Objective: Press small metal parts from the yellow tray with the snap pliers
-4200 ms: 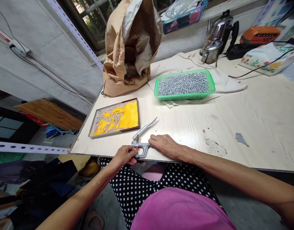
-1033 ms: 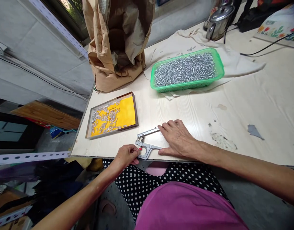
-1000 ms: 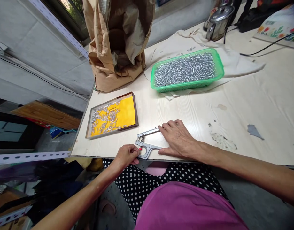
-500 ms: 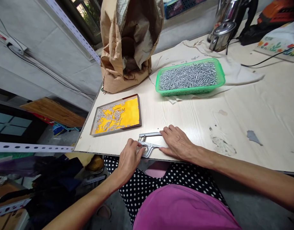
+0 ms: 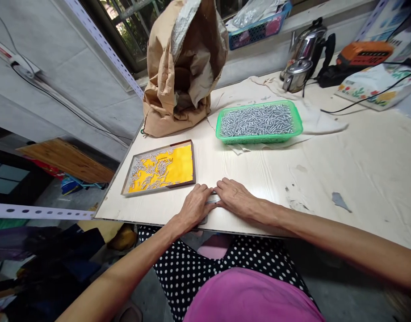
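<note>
My left hand (image 5: 195,206) lies flat on a small metal hand press (image 5: 211,202) at the table's front edge and covers most of it. My right hand (image 5: 235,197) rests flat beside it, its fingertips on the tool's handle and touching my left hand. Only a sliver of grey metal shows between the hands. Just behind and to the left sits a brown-rimmed tray (image 5: 158,190) with a yellow floor and several small metal pins. Farther back stands a green basket (image 5: 259,138) full of the same pins.
A crumpled brown paper sack (image 5: 182,80) stands at the back left. A white cloth (image 5: 321,120) lies under the basket. A steel kettle (image 5: 302,44), a black cable and an orange device (image 5: 362,51) are at the back right. The pale wooden table (image 5: 326,170) ends at my lap.
The tool's raised handle has come down flat. My left hand moved from the tool's front end onto its top. My right hand slid left to meet it.
</note>
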A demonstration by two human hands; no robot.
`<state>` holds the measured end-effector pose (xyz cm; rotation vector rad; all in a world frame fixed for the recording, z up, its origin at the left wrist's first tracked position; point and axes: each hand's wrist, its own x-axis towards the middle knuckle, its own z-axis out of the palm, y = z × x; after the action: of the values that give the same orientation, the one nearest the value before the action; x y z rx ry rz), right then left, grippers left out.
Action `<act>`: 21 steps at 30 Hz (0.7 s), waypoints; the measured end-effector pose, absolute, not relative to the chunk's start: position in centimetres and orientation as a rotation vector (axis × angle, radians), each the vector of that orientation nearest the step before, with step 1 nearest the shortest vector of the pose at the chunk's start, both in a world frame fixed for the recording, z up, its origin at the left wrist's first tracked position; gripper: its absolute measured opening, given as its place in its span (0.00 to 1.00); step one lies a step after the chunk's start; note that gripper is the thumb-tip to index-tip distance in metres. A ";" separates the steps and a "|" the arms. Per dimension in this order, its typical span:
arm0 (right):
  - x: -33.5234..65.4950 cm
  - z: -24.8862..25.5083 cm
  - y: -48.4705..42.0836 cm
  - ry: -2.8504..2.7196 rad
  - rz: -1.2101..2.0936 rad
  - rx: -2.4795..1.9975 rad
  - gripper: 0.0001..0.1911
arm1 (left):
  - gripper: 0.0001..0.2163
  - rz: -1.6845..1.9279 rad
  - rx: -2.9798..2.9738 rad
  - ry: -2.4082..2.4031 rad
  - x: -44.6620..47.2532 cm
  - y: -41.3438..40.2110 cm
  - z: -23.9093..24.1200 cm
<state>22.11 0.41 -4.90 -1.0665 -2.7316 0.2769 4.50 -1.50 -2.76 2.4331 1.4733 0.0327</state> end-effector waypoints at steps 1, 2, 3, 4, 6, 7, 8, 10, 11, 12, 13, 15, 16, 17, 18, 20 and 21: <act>22.1 -5.1 0.6 -2.729 0.282 -1.051 0.09 | 0.11 0.052 2.420 1.482 4.5 -1.4 -2.8; 22.0 -5.2 0.8 -2.727 0.289 -1.041 0.08 | 0.11 0.068 2.408 1.489 4.6 -1.3 -2.8; 22.0 -5.3 1.0 -2.728 0.296 -1.029 0.08 | 0.11 0.078 2.400 1.492 4.6 -1.2 -2.9; 22.0 -5.4 1.1 -2.731 0.303 -1.017 0.08 | 0.11 0.082 2.395 1.495 4.7 -1.1 -2.9; 22.0 -5.4 1.3 -2.741 0.313 -0.995 0.08 | 0.12 0.071 2.400 1.499 4.8 -0.9 -3.0; 22.0 -5.4 1.4 -2.747 0.312 -0.988 0.09 | 0.12 0.059 2.409 1.499 4.8 -0.8 -3.1; 22.0 -5.3 1.4 -2.751 0.311 -0.981 0.09 | 0.11 0.046 2.418 1.505 4.8 -0.8 -3.2; 22.2 -5.1 1.4 -2.747 0.303 -0.991 0.08 | 0.09 0.041 2.423 1.531 4.6 -0.8 -3.4; 22.3 -5.0 1.3 -2.736 0.305 -1.002 0.09 | 0.10 0.057 2.420 1.539 4.4 -0.8 -3.4; 22.5 -4.9 1.2 -2.718 0.316 -1.011 0.12 | 0.13 0.090 2.412 1.541 4.1 -1.0 -3.4; 22.6 -4.8 1.1 -2.693 0.328 -1.019 0.16 | 0.17 0.137 2.401 1.539 3.7 -1.3 -3.4; 22.9 -4.9 0.9 -2.645 0.346 -1.023 0.26 | 0.23 0.258 2.361 1.550 2.8 -2.0 -3.0; 23.0 -5.1 0.9 -2.632 0.349 -1.016 0.31 | 0.21 0.313 2.324 1.593 2.2 -2.5 -2.8; 23.1 -5.3 0.8 -2.628 0.343 -1.008 0.34 | 0.17 0.344 2.275 1.670 1.7 -2.9 -2.5; 23.2 -5.6 0.8 -2.630 0.330 -0.999 0.36 | 0.12 0.336 2.215 1.774 1.1 -3.3 -2.2; 23.3 -6.4 0.6 -2.649 0.291 -0.965 0.35 | 0.13 0.211 2.057 2.013 0.3 -4.1 -1.8; 23.3 -6.9 0.4 -2.655 0.265 -0.938 0.33 | 0.15 0.115 1.959 2.112 0.1 -4.5 -1.6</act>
<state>23.33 0.38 -6.93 -0.9380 -2.6550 0.2652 0.12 -4.47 -1.58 1.9586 2.1122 0.1145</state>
